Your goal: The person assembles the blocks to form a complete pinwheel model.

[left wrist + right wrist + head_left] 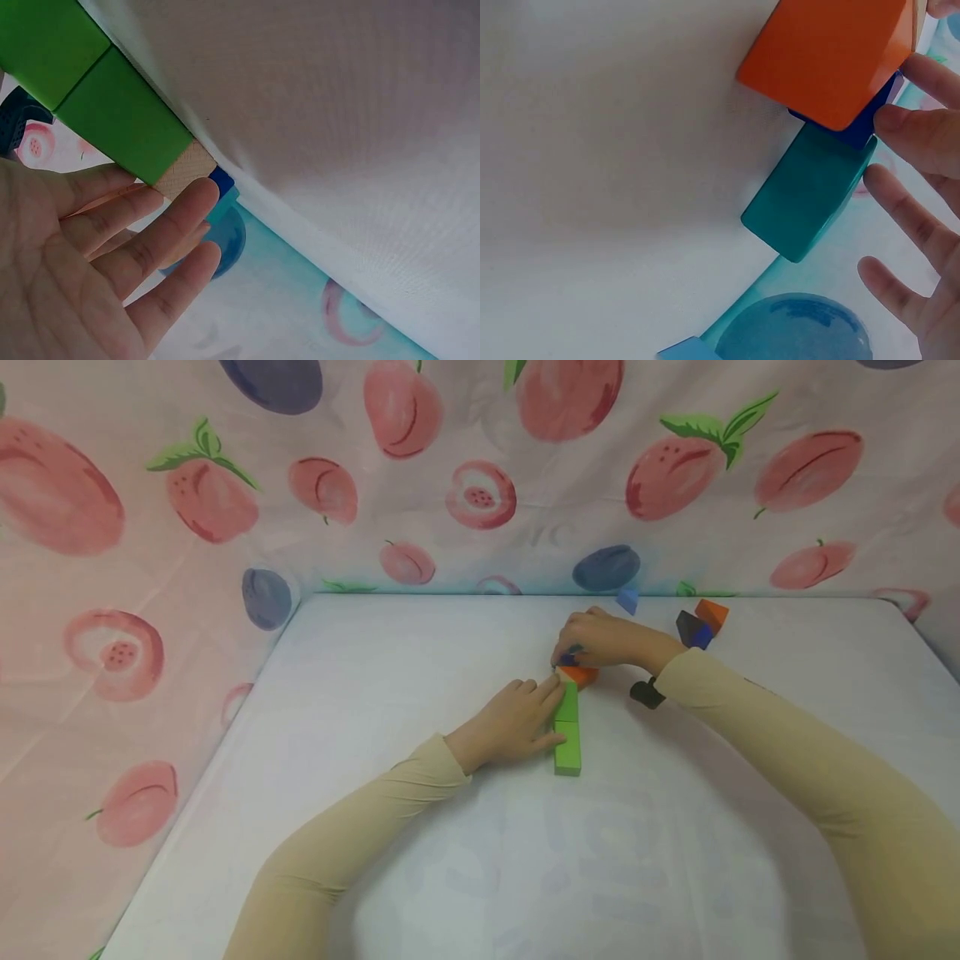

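- The left hand (pixel 517 722) lies at the left side of a row of blocks, its fingers straight and slightly spread; its fingertips are by the join of the far green block (pixel 567 702) and the orange block (pixel 585 677), while its thumb reaches to the near green block (pixel 567 749);
- the right hand (pixel 596 639) bends over the far end of the row; in its wrist view, fingertips touch the blue block (pixel 866 127) and the teal block (pixel 810 195), though I cannot tell whether they pinch either one;
- the two hands are close together at the row, the right one farther from the person;
- the row runs away from the person on the white table (pixel 420 643): two green blocks end to end, then the orange block with a bare wood face, then the blue one, then the teal one;
- the blue block sits between orange and teal, touching or very nearly so;
- to the right, apart from the row, a dark block (pixel 687 628), a second orange block (pixel 712 615) and a second blue block (pixel 701 637) lie clustered together;
- a light blue block (pixel 628 601) lies near the table's far edge, just in front of the fruit-print cloth (pixel 435 527);
- pale sleeves (pixel 780 760) cover both arms.
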The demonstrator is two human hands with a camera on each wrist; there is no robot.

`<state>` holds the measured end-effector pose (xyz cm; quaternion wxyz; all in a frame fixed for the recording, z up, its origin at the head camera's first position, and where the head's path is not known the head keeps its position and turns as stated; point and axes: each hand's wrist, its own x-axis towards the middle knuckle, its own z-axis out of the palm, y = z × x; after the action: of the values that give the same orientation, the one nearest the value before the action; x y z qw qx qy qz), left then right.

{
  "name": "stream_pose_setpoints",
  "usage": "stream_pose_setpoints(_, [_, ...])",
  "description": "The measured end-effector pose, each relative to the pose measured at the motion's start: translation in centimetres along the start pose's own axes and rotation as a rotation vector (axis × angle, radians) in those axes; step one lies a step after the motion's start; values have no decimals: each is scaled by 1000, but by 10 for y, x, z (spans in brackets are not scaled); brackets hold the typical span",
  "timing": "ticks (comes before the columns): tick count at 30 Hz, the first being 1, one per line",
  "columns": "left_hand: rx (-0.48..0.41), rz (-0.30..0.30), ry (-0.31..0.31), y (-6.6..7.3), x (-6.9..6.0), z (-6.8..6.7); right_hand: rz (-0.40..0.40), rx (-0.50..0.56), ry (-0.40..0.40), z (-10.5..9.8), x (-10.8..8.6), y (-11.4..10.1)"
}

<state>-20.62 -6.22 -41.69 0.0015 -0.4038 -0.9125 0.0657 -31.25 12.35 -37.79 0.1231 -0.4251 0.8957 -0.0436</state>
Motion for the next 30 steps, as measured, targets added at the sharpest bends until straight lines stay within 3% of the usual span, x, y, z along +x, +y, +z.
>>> stream_pose_setpoints(20, [-6,1,6,-1,0,2,-41,37,10,1,-1,3])
stream_pose_setpoints(25, [1,3,3,-1,0,2,17,53,25,-3,-3,7])
stream_pose_setpoints(30, [-29,-6,-25,0,0,2,119,-18,64,-8,-4,17])
